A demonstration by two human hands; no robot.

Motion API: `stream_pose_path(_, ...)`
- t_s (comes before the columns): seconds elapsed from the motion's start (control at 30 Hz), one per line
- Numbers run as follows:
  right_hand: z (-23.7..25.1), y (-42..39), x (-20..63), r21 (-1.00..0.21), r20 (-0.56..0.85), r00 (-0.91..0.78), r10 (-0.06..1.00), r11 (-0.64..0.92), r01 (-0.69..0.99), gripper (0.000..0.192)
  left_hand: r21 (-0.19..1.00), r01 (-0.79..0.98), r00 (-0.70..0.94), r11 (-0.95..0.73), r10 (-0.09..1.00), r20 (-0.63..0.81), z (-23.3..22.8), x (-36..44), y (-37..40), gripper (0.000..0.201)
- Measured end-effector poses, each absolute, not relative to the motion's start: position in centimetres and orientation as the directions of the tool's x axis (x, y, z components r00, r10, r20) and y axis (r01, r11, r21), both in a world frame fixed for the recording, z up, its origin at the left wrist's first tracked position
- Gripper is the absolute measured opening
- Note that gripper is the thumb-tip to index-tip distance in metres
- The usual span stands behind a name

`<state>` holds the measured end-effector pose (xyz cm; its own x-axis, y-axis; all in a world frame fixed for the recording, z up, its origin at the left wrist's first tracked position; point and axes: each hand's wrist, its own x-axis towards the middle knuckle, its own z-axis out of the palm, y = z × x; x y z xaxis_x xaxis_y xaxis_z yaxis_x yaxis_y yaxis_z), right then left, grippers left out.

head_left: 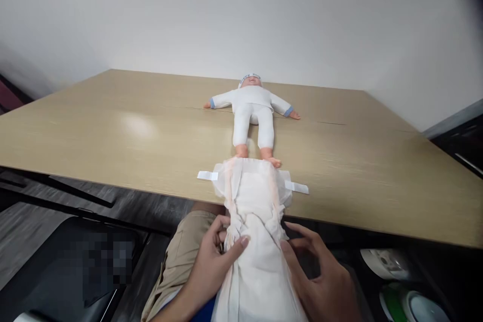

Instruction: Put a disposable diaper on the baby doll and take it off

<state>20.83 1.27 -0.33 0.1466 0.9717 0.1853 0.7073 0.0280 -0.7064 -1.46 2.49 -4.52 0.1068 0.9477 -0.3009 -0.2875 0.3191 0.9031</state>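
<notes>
An unfolded white diaper (256,191) lies with its far end on the table by the doll's feet, its two side tabs spread outward. The near part hangs over the table edge toward my lap. My left hand (215,254) pinches its left edge, thumb on top and fingers beneath. On the opposite edge, my right hand (317,271) has thumb and fingertips closed at the ruffled border. Beyond the diaper a baby doll (252,110) in white clothes and a patterned headband lies on its back, arms stretched out, its feet toward me.
The wooden table (113,136) reaches back to a white wall. A black chair (56,261) stands at lower left. Below the table edge at right are a white object (385,263) and a green-and-white round object (411,304). My legs are under the front edge.
</notes>
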Motion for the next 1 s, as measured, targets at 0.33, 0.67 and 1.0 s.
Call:
stream_pose_path(0.33,0.8,12.3,16.1,-0.403,0.312,-0.390,0.866,0.493,0.771,0.057,0.958,0.000,0.290,0.288,0.917,-0.276,-3.8,-3.6,3.6,0.040)
stream_pose_path(0.67,-1.4,13.7,15.7,-0.324,0.243,-0.432,0.868,0.493,0.808,0.064,0.809,0.471,0.537,-0.352,0.842,0.054,5.9,-12.2,15.8,0.025)
stream_pose_path(1.0,-1.7,13.9,15.6,-0.297,0.273,-0.419,0.866,0.490,0.820,0.064,0.057,0.311,0.930,-0.949,0.316,0.188,3.6,-3.7,32.7,0.101)
